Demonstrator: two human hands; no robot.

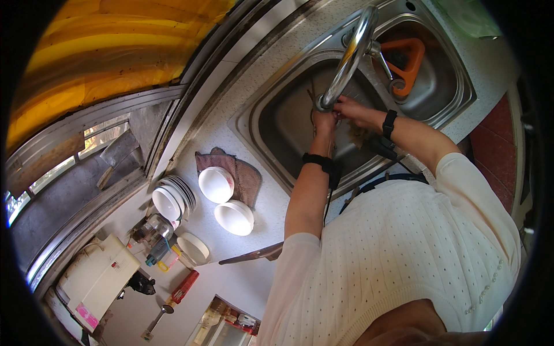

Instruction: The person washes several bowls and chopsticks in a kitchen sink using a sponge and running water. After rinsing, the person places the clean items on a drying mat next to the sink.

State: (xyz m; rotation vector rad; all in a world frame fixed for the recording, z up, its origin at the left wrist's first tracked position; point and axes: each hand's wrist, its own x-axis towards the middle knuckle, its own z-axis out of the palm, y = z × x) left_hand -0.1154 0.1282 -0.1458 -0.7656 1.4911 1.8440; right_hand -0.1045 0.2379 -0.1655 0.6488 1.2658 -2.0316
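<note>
My left hand (323,121) is low over the left basin of a stainless steel sink (281,116), right below the spout of a chrome faucet (352,54). The spout hides part of its fingers. Thin dark sticks (310,94) show just beyond that hand; whether it grips them is unclear. My right hand (355,111) meets the left one at the fingertips, its fingers bent, and what lies between them is too small to make out. Under the right wrist, a yellowish-green clump (357,135), perhaps a scrubber or food scrap, shows in the basin.
An orange triangular strainer (413,65) sits in the right basin. Left of the sink, two white bowls (216,185) stand by a brown cloth (247,179). Stacked plates and bowls (173,200) lean near the window ledge. A water heater (99,277) hangs on the wall.
</note>
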